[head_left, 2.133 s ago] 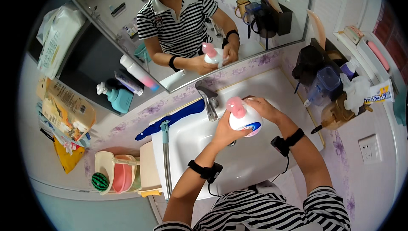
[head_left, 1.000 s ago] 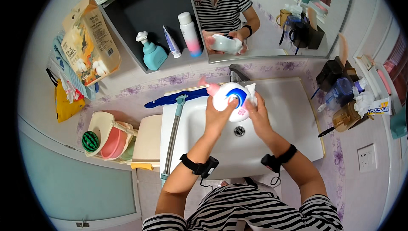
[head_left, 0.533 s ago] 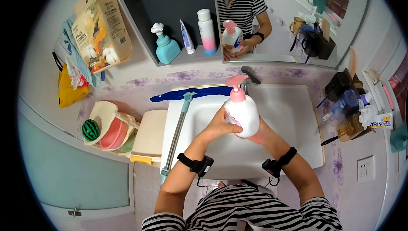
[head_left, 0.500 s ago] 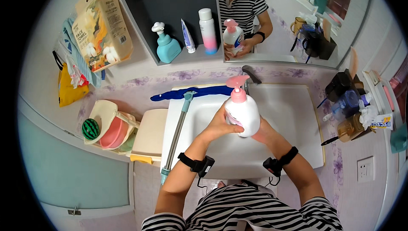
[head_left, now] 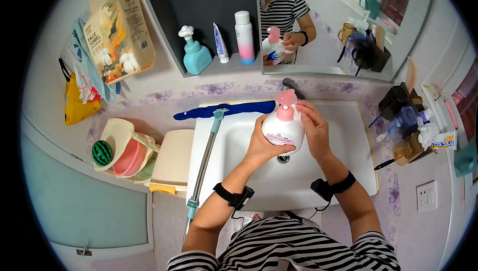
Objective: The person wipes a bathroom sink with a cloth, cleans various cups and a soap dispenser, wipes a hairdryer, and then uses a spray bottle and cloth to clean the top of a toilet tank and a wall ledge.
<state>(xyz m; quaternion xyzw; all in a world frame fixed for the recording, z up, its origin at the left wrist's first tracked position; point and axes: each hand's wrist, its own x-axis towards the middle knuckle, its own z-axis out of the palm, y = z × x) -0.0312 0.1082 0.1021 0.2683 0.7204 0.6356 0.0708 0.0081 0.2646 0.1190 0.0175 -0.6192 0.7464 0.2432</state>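
A white pump bottle with a pink pump head is held upright above the washbasin. My left hand is closed around its left side and lower front, the thumb lying across the front. My right hand is raised on the bottle's right, fingers loosely bent and apart, fingertips beside the pink collar. Whether those fingertips touch the collar, I cannot tell. Below, the white basin shows its dark drain. Behind the bottle stands a grey tap. The mirror reflects both hands and the bottle.
A mop with a blue head and metal pole leans across the basin's left side. The dark shelf bears a teal pump bottle, a tube and a spray can. A beige bin stands left.
My right hand has come up from under the bottle to beside its pump. The bottle has turned, bringing its pink-printed side into view, and my left hand still holds it.
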